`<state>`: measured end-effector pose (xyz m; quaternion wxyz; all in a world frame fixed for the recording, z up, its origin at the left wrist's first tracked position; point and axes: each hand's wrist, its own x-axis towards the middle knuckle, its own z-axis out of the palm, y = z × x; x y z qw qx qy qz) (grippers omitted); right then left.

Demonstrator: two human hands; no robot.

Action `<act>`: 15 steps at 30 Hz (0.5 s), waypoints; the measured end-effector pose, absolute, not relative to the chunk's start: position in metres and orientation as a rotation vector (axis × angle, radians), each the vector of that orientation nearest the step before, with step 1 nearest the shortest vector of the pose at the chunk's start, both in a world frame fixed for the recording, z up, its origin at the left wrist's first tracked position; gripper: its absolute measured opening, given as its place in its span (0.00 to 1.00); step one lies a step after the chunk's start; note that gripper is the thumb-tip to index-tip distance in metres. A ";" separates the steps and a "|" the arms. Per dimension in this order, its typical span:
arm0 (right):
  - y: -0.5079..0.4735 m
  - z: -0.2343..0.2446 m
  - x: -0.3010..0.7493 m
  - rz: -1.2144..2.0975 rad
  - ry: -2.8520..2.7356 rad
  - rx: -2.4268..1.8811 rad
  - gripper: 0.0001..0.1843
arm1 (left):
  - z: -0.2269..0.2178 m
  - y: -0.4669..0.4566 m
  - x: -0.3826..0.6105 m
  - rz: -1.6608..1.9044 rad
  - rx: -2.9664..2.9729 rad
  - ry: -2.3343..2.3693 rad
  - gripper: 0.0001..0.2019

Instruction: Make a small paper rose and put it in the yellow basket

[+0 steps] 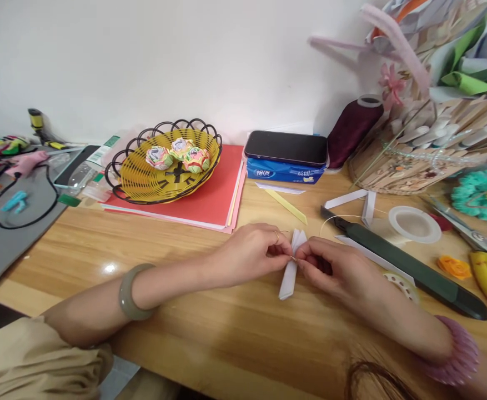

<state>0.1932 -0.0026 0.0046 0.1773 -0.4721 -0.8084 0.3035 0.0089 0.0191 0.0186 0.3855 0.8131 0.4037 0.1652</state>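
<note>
A bundle of folded white paper strips [288,281] stands out between my hands, just above or on the wooden table. My left hand [249,253] is closed, thumb and forefinger pinched at the bundle's middle. Opposite it, my right hand [335,264] pinches at the same spot. A thin thread [294,258] crosses the paper there, between both sets of fingertips. Beyond my right hand lies a white spool [416,224], with a fine strand near it. A long dark green tool [405,266] with black ends lies beside my right wrist, over a white paper strip [372,258].
A yellow woven basket [164,191] holding folded paper flowers rests on red paper sheets [226,194]. Behind my hands, a phone [287,147] lies on a blue packet [282,171]. Right: a dark purple thread cone [354,130], a stick-built container [387,172], scissors [462,225]. A yellow strip [287,206] lies ahead.
</note>
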 end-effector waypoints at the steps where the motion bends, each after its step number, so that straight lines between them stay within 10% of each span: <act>1: -0.002 0.005 0.193 0.861 -2.292 -1.334 0.08 | 0.018 0.020 0.009 0.417 2.072 1.032 0.04; 15: -0.005 0.008 0.191 0.818 -2.343 -1.269 0.06 | 0.016 0.025 0.006 0.291 2.288 0.829 0.03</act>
